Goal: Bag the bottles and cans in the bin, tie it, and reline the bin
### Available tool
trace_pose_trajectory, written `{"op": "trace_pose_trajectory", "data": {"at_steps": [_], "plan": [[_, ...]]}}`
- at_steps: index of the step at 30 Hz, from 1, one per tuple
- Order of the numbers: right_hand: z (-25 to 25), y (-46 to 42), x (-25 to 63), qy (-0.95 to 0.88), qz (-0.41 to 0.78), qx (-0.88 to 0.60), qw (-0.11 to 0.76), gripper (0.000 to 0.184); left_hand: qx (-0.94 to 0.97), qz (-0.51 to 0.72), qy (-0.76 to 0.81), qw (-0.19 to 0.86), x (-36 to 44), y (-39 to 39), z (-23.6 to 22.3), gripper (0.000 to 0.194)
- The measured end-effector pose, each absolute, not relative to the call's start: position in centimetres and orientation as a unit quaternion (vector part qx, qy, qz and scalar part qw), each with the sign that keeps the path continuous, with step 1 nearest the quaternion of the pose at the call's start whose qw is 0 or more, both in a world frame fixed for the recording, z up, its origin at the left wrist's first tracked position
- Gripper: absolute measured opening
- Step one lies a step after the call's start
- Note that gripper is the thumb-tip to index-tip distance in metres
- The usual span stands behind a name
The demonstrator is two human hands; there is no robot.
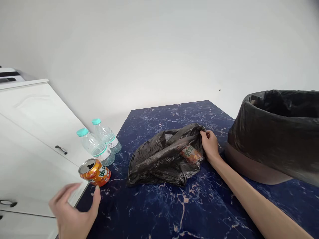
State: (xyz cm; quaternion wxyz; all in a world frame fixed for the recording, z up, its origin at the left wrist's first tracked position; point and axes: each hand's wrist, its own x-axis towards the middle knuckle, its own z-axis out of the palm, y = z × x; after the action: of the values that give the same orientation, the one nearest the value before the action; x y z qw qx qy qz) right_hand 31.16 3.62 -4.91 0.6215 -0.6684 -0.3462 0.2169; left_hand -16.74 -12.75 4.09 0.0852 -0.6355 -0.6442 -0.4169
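My left hand (74,209) is open, thumb and fingers apart, just in front of an orange drink can (98,174) with an opened top. It does not appear to touch the can. My right hand (209,144) pinches the right edge of a thin black plastic bag (159,162) that lies crumpled on the table. Through the film an orange printed item (191,154) shows inside, looking much like the can. Behind the can stand two clear plastic bottles, one nearer (93,146) and one farther (107,136), both with turquoise caps.
A brown bin (254,166) lined with a black bag (274,132) stands at the right. The dark blue marbled table (164,212) reaches back towards a white wall. White cabinet doors (37,139) flank its left edge.
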Motion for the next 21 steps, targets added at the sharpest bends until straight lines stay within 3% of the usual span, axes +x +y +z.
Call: {"op": "trace_pose_trajectory", "data": {"at_steps": [2,3,6,14,21], "plan": [[-4.9,3.6,31.1,-0.344,0.214,-0.666,0.626,0.032,-0.720,-0.371,-0.572,0.131,-15.9,-13.5,4.0,0.024],[-4.9,3.6,31.0,-0.343,0.214,-0.665,0.628,0.032,-0.768,-0.331,-0.532,0.133,-15.5,-13.5,3.8,0.020],[-4.9,3.7,31.0,-0.340,0.214,-0.661,0.633,0.032,-0.846,-0.230,-0.471,0.097,-14.0,-12.3,3.2,0.037],[-5.0,4.1,31.1,-0.340,0.220,-0.660,0.633,0.030,-0.907,-0.133,-0.399,-0.025,-7.9,-6.3,3.2,0.065],[-4.8,4.2,31.2,-0.345,0.222,-0.669,0.620,0.030,-0.917,-0.142,-0.348,-0.133,-2.4,-1.6,2.5,0.061]]}}
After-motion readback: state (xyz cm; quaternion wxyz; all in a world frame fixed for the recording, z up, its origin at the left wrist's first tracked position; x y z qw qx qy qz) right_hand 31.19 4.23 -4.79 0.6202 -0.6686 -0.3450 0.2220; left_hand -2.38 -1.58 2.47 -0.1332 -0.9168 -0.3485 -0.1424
